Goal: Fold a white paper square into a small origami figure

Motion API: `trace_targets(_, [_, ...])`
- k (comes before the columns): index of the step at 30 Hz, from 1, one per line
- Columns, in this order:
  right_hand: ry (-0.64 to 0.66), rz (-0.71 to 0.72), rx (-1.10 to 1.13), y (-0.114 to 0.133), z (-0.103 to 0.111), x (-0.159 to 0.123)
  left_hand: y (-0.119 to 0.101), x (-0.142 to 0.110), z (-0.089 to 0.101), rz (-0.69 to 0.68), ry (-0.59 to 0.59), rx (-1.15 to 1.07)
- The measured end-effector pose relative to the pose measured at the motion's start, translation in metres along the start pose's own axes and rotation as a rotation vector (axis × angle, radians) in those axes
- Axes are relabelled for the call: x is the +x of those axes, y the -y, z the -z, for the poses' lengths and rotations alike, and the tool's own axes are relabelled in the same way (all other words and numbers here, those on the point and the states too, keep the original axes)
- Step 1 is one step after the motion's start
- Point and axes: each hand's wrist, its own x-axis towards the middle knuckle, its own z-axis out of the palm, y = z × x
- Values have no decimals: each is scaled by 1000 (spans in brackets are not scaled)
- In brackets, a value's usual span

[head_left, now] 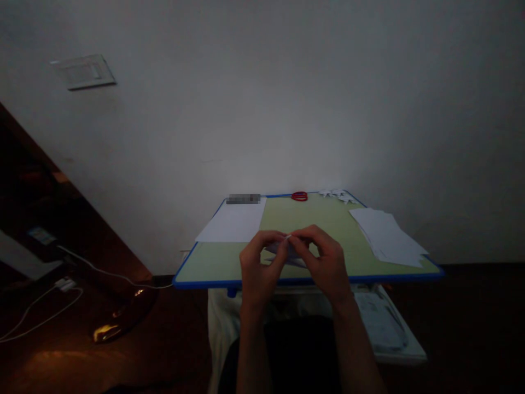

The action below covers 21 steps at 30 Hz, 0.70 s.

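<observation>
Over the front part of the green table (pixel 303 221), my left hand (pixel 262 265) and my right hand (pixel 324 262) meet, thumbs and forefingers pinching the top edge of a folded piece of white paper (pixel 293 253). Both hands are closed on it, and the fingers hide part of its shape. A sheet of white paper (pixel 233 224) lies flat to the left of my hands. To their right is a fanned stack of white paper (pixel 385 235).
Red-handled scissors (pixel 299 196) lie at the table's back edge, with several small white paper shapes (pixel 338 194) at the back right. A blurred dark strip (pixel 243 199) sits at the back left. A white cable (pixel 106 272) runs beside the table's left corner.
</observation>
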Motion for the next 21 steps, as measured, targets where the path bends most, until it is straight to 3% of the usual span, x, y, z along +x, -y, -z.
trace_targets(21, [3,-13,-16,-1,1,1,6,3,-3,51,-8,-27])
